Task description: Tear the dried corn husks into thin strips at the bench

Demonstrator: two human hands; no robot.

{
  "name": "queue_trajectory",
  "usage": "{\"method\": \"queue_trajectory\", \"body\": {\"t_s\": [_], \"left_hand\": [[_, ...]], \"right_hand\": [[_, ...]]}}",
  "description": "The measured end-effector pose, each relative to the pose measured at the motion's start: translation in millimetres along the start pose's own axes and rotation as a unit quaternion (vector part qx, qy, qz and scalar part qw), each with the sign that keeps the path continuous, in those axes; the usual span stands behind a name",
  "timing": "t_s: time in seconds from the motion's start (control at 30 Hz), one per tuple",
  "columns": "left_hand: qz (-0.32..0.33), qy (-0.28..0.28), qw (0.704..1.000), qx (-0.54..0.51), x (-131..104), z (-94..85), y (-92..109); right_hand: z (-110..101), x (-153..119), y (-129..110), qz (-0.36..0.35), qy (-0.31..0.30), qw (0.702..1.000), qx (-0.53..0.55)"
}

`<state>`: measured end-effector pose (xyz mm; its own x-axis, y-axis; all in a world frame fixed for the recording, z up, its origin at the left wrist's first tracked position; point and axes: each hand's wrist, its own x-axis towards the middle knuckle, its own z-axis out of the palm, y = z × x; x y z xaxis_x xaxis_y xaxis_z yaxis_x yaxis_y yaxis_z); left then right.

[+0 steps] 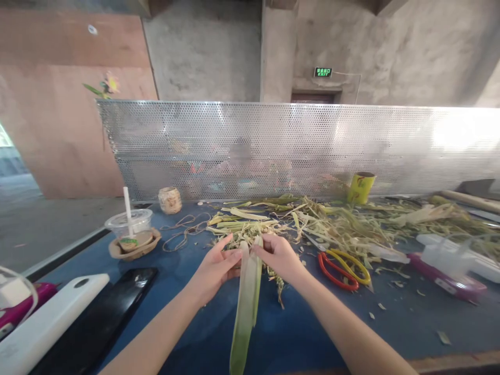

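Between my two hands hangs a long pale-green leaf strip (246, 297), its darker end pointing down toward me. My left hand (221, 263) pinches the strip's upper left edge between thumb and fingers. On the other side, my right hand (279, 255) grips the upper right part, where a narrower fold shows. Just behind the fingers lies a heap of dry shredded plant fibre (253, 229), partly hidden by my hands. Scissors (341, 268) with red and yellow handles rest on the blue table (195, 323) to the right of my right hand.
On the left are a lidded plastic cup with straw (130, 226), a jar (170, 200), loose string (185, 229), a black phone-like slab (101, 312) and a white device (58, 312). A yellow can (360, 188) and power strip (445, 276) stand right. A perforated metal screen (273, 151) closes the back.
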<state>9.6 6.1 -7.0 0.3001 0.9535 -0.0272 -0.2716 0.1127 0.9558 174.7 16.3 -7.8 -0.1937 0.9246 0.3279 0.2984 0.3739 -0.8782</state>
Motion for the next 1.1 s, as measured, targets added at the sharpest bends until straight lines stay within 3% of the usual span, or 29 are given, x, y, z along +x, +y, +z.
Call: {"method": "queue_trajectory", "body": {"t_s": [0.13, 0.27, 0.53, 0.7, 0.93, 1.1], "left_hand": [[-0.007, 0.002, 0.999, 0.048, -1, 1.3, -2], [0.026, 0.020, 0.996, 0.082, 2, -1.8, -6], [0.101, 0.071, 0.978, 0.166, 3, -5.1, -3], [0.056, 0.039, 0.985, 0.161, 4, -5.2, -9], [0.130, 0.067, 0.956, 0.253, 2, -5.4, -7], [0.223, 0.115, 0.906, 0.342, -7, 3.7, -6]], "right_hand": [[4, 1, 6, -0.008, 0.015, 0.999, -0.032], [4, 1, 6, 0.019, -0.003, 1.000, 0.012], [0, -2, 2, 0.093, -0.142, 0.983, 0.075], [-1, 0, 7, 0.092, -0.114, 0.983, 0.107], [1, 4, 6, 0.124, -0.104, 0.974, 0.159], [1, 5, 2, 0.164, -0.081, 0.965, 0.189]]}}
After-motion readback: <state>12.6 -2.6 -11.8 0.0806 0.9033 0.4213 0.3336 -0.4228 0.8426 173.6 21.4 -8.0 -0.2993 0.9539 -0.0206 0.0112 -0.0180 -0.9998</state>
